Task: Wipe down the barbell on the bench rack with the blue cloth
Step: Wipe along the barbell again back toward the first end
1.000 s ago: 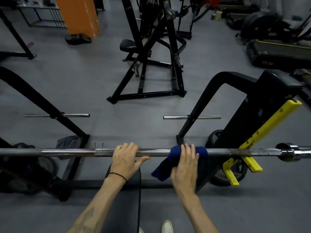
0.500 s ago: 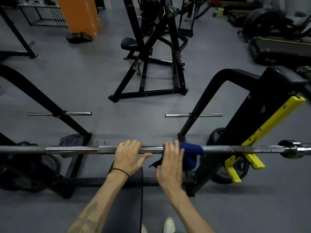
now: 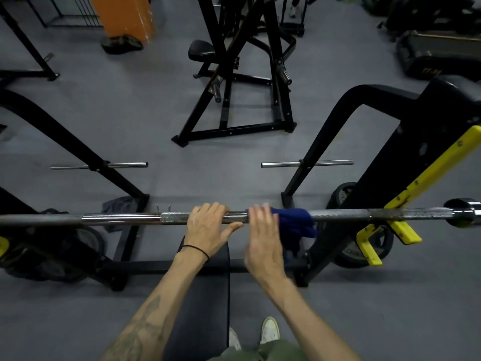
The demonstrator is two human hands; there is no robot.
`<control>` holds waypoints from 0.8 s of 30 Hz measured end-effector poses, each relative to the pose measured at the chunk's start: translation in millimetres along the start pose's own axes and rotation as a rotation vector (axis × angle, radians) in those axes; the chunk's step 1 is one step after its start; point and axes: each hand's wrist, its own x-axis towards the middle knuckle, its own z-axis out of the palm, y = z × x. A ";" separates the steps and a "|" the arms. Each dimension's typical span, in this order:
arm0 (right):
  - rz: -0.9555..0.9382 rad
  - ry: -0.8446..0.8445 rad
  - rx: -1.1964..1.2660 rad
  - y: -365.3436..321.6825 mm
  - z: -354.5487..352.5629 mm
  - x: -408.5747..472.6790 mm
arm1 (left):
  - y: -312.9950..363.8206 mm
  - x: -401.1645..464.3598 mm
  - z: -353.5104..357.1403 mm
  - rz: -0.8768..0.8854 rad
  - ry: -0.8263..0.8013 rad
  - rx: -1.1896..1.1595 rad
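The barbell [image 3: 338, 214] lies level across the bench rack [image 3: 385, 162], resting in the yellow hooks [image 3: 402, 226] out beyond the right hand. The left hand [image 3: 208, 230] grips the bar from above, fingers curled over the shaft and thumb stretched along its near side; a thin black band [image 3: 196, 250] circles that wrist. Just beside it, the right hand [image 3: 263, 243] presses the blue cloth [image 3: 294, 224] against the bar, its fingers fairly straight and laid over the top; the hand is a little blurred, so the thumb's hold is hard to read. The cloth drapes over the shaft and bunches on the far side of the right hand, hanging below the bar. A knurled patch of steel shows just outside the left hand. The black padded bench [image 3: 205, 295] runs beneath both forearms, and white shoes [image 3: 269, 330] stand on the grey floor [image 3: 390, 308] under the right arm.
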 end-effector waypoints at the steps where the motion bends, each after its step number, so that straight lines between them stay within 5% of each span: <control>1: -0.106 -0.015 -0.021 4.8 -0.5 -1.4 | -1.6 -0.6 0.5 0.013 -0.006 -0.005; 3: -0.142 -0.013 -0.012 36.2 -9.7 -1.5 | -7.3 -2.9 0.8 0.037 -0.008 -0.013; 6: 0.067 0.055 -0.017 80.4 -23.2 -8.9 | -21.3 -12.4 1.4 -0.046 0.055 -0.031; 10: 0.329 0.093 -0.006 43.6 -13.7 1.5 | -29.4 -14.7 0.2 -0.080 0.058 0.018; 14: 0.012 -0.005 -0.061 -11.2 -0.8 8.3 | -41.1 -7.1 -2.4 0.028 -0.038 0.076; 17: -0.139 -0.046 -0.039 14.7 -8.2 7.0 | -50.1 3.8 -12.5 0.088 -0.179 0.078; 21: 0.098 0.023 -0.063 75.6 -27.0 0.9 | -48.1 34.1 -34.1 0.068 -0.513 0.111; 24: 0.295 0.088 -0.052 38.4 -14.1 2.5 | -45.9 31.2 -33.6 0.018 -0.491 0.104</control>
